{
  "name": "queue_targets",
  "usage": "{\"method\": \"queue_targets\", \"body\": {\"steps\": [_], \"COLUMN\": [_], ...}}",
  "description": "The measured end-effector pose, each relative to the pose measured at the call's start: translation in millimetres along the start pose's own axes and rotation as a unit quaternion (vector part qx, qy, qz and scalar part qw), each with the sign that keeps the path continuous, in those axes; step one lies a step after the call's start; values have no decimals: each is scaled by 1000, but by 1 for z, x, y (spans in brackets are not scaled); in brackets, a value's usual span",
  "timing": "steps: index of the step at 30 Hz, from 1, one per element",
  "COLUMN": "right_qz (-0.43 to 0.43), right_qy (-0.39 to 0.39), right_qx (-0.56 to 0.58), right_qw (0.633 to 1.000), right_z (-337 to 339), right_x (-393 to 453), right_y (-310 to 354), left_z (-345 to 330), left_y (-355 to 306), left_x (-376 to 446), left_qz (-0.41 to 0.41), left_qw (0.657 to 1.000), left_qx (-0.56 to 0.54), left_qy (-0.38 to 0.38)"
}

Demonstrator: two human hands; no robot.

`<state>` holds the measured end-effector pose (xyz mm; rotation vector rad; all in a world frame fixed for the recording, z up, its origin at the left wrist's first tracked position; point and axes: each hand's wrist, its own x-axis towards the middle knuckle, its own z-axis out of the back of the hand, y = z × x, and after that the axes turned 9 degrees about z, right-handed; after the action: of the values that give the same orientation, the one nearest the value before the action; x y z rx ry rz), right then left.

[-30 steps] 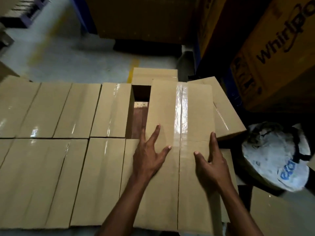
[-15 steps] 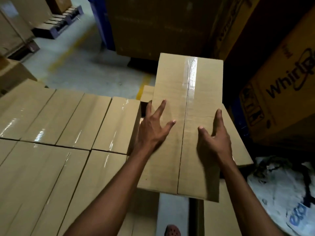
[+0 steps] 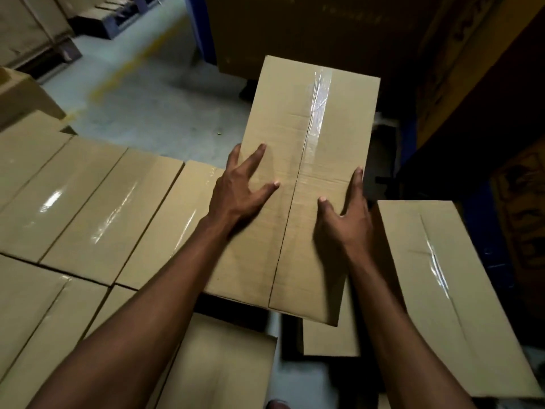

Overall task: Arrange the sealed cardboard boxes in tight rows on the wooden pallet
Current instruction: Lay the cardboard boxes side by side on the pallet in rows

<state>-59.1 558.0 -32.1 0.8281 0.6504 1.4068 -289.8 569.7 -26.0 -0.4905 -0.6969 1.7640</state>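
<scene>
A: Brown cardboard is seen everywhere. What is laid out at the far left?

B: A rows of boxes (image 3: pixel 88 208) is packed edge to edge, the shiny tape on their tops catching the light. Grey floor (image 3: pixel 153 93) is seen beyond them.

A: And next to that?

B: The left hand (image 3: pixel 239 190) is laid on the top of the lifted box (image 3: pixel 298 184), near its left edge. The fingers are spread apart and straight, the thumb stretched toward the centre seam.

A: Where is that box held?

B: It is raised above the right end of the rows, tilted, with its far end over the floor. A strip of clear tape (image 3: pixel 320 101) is run along its seam.

A: The other hand?

B: The right hand (image 3: pixel 345 214) is pressed along the box's right edge. The thumb is laid on top; the other fingers are probably wrapped over the side, though that is hidden.

A: Further right?

B: A loose box (image 3: pixel 448 290) is seen lying askew, apart from the rows. Behind it, dark large cartons (image 3: pixel 486 84) are stacked, too dim to be read.
</scene>
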Motion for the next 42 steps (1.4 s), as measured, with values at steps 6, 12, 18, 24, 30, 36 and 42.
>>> {"method": "queue_targets", "body": {"steps": [6, 12, 18, 24, 30, 36, 42], "right_qz": [-2, -50, -85, -119, -97, -91, -97], "right_qy": [57, 83, 107, 139, 136, 133, 137], "right_qx": [-32, -48, -59, -59, -64, -72, -70], "right_qw": [998, 994, 989, 981, 984, 984, 983], "right_z": [-69, -119, -153, -182, -200, -198, -193], "right_x": [27, 23, 9, -6, -22, -39, -39], "right_y": [-56, -99, -121, -136, -148, -153, -150], "left_z": [-53, -95, -120, -135, -143, -141, -137], "left_y": [74, 127, 168, 207, 230, 235, 227], "left_x": [38, 46, 40, 28, 21, 10, 10], "left_qz": [37, 66, 94, 122, 127, 125, 126], "left_qw": [999, 995, 990, 985, 985, 987, 987], "left_qx": [7, 5, 15, 15, 14, 18, 26], "left_qy": [35, 72, 100, 124, 120, 104, 92]}}
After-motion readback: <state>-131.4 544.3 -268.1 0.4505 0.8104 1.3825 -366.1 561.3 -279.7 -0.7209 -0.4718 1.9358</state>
